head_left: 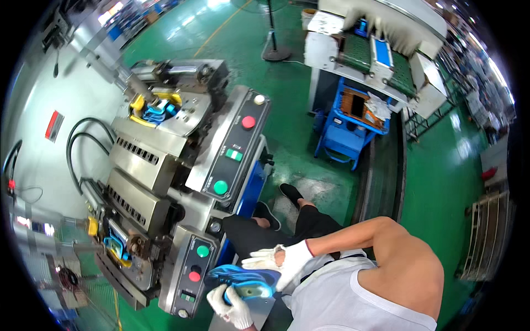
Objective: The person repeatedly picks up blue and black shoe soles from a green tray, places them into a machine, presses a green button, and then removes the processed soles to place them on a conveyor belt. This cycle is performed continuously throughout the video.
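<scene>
At the lower middle, a blue shoe upper [251,288] with a pale inner side lies above a grey metal plate [243,315]. My left hand [232,309], in a white knit glove, pinches its near edge between thumb and fingers. My right hand [284,262], gloved too, has its fingers stretched out flat along the far side of the upper, touching or nearly touching it. Bare skin shows through the right glove. To the left stands a steel machine with two stations; blue pieces sit at the far station [157,113] and the near station [115,245].
Two button panels, the far panel [234,149] and near panel [193,270], flank the plate. A blue cart [345,140] holding a brown tray stands beyond my feet, beside a conveyor [353,52]. A fan stand [276,53] rises farther off. A slatted rack [486,237] is at right.
</scene>
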Action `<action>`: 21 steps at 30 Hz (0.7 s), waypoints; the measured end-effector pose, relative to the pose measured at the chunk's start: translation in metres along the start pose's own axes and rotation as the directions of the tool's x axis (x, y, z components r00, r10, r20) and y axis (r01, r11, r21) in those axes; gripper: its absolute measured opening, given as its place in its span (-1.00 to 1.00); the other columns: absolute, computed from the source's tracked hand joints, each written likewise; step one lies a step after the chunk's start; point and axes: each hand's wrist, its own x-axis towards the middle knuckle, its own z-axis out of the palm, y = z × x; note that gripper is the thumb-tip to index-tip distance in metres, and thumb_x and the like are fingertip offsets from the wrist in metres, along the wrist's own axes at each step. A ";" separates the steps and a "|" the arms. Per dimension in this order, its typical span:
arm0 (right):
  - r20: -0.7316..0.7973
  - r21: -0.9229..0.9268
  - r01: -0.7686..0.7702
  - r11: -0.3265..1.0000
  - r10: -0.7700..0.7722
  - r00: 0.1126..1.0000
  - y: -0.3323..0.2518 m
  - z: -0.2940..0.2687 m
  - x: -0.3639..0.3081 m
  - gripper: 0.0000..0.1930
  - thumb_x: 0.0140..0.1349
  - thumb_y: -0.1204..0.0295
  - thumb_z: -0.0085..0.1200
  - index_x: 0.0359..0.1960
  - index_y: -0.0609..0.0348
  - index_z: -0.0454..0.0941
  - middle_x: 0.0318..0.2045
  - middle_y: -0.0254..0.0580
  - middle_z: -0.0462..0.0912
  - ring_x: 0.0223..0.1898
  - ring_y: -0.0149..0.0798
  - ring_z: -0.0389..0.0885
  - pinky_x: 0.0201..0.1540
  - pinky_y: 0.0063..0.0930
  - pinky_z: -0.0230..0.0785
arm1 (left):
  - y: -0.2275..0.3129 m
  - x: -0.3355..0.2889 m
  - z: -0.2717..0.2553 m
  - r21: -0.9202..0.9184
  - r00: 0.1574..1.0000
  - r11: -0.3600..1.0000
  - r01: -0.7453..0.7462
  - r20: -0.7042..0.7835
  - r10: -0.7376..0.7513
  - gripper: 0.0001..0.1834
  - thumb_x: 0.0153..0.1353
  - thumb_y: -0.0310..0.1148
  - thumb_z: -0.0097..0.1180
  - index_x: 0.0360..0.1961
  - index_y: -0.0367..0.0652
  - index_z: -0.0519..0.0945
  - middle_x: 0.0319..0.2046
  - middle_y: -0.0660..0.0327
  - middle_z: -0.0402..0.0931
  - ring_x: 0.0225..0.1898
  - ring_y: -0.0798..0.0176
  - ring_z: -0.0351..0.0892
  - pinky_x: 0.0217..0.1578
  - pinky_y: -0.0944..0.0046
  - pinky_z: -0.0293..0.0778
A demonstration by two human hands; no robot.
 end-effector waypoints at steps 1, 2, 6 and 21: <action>-0.108 -0.049 0.037 0.998 -0.042 0.993 0.002 0.003 -0.019 0.25 0.05 -0.02 0.47 0.67 0.09 -0.09 0.60 0.21 0.09 0.62 0.26 0.02 0.59 0.09 -0.04 | 0.014 0.016 0.021 -0.079 0.996 0.996 -0.038 0.079 0.044 -0.86 0.23 -0.54 0.27 -0.18 -0.31 0.66 -0.19 -0.03 0.56 -0.14 -0.11 0.58 -0.03 -0.03 0.51; -0.215 -0.103 0.061 0.993 -0.083 0.973 0.003 0.003 -0.037 0.28 0.02 -0.04 0.52 0.66 0.16 -0.06 0.59 0.22 0.11 0.60 0.23 0.08 0.60 0.03 -0.03 | 0.023 0.029 0.043 -0.102 0.978 0.984 -0.147 0.133 0.160 -0.85 0.23 -0.53 0.30 -0.17 -0.29 0.67 -0.19 -0.03 0.57 -0.12 -0.10 0.59 -0.02 -0.03 0.52; -0.623 -0.142 -0.050 0.989 -0.051 0.781 -0.008 -0.030 -0.093 0.25 0.06 -0.04 0.55 0.63 0.25 -0.02 0.58 0.21 0.10 0.62 0.14 0.07 0.63 -0.11 -0.03 | 0.122 0.085 0.110 -0.334 0.825 0.862 -0.382 0.297 0.481 -0.79 0.18 -0.54 0.38 -0.15 -0.22 0.68 -0.22 0.01 0.62 -0.13 -0.08 0.63 -0.03 0.02 0.53; -0.666 -0.204 0.251 0.946 0.054 -0.744 -0.016 -0.209 -0.339 -0.49 0.39 0.21 0.20 0.28 0.24 0.53 0.22 -0.01 0.65 0.19 -0.05 0.66 0.23 -0.01 0.61 | 0.267 0.095 0.225 -0.736 0.237 0.538 -0.411 0.483 0.843 -0.49 0.14 -0.41 0.49 0.12 -0.23 0.64 0.15 -0.17 0.61 0.11 -0.26 0.66 0.10 -0.06 0.62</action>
